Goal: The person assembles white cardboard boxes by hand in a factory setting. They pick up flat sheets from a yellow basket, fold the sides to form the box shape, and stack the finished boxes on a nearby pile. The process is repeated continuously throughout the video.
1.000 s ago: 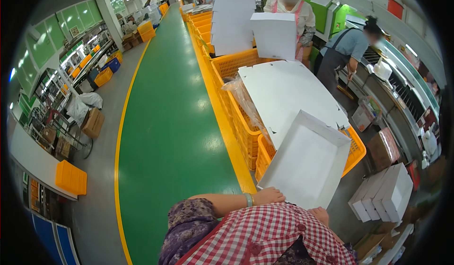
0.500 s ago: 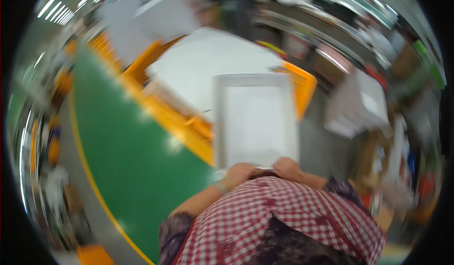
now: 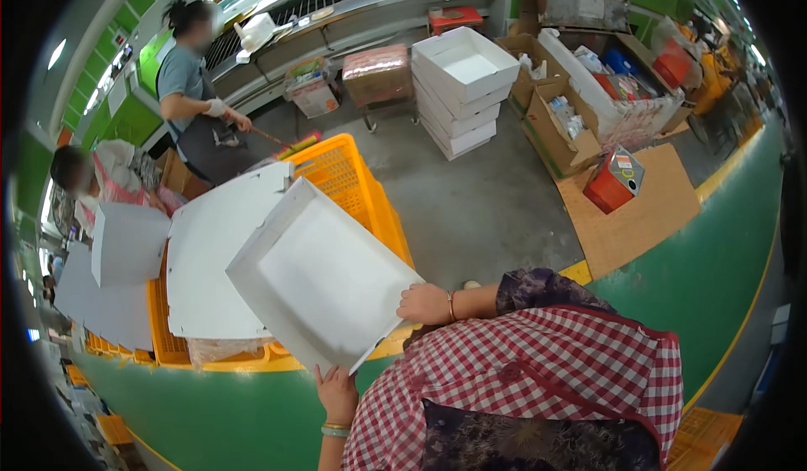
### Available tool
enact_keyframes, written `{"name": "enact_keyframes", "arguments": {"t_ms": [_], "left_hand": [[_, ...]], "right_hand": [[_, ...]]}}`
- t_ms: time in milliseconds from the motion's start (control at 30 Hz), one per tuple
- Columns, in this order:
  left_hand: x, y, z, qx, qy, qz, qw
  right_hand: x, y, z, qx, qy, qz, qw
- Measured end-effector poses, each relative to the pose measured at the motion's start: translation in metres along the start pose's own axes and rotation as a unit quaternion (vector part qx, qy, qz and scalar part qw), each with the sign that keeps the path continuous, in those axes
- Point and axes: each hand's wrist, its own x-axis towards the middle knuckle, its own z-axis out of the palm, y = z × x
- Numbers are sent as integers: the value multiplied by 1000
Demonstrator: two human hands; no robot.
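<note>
A shallow white open box (image 3: 328,273) is in front of me, turned at an angle with its hollow side up. My left hand (image 3: 338,394) grips its near left corner, fingertips at the rim. At the near right corner, my right hand (image 3: 424,304) is closed around the edge with the fingers curled. Beyond and left of the box, flat white sheets (image 3: 214,257) lie on top of yellow plastic crates (image 3: 345,173). Part of the sheets is hidden behind the box.
Several white boxes (image 3: 458,105) stand stacked on the grey floor ahead. Cardboard cartons (image 3: 559,135) and a red tin (image 3: 614,181) on flat cardboard (image 3: 651,210) are to the right. A co-worker (image 3: 197,93) stands holding a stick; another person (image 3: 101,181) is at far left.
My view has swung right, bringing the box stack to the middle. The white box now lies slanted to the left in view, and my hands are farther apart along its near edge.
</note>
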Motion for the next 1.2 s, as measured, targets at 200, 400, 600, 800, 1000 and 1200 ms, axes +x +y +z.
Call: {"name": "enact_keyframes", "arguments": {"t_ms": [200, 400, 600, 800, 1000, 1200], "left_hand": [[86, 95, -41, 63, 38, 40, 996], [220, 177, 3, -6, 89, 72, 993], [403, 246, 4, -21, 88, 113, 990], [588, 299, 45, -58, 189, 134, 971], [752, 374, 90, -50, 182, 162, 969], [856, 411, 169, -79, 159, 191, 965]], "right_hand": [[-64, 58, -71, -20, 70, 19, 997], [-139, 128, -184, -164, 262, 162, 937], [-216, 166, -243, -138, 319, 325, 880], [-312, 214, -168, -12, 275, 493, 825], [-393, 267, -152, 20, 243, 626, 741], [-427, 325, -183, 121, 178, 729, 650]]}}
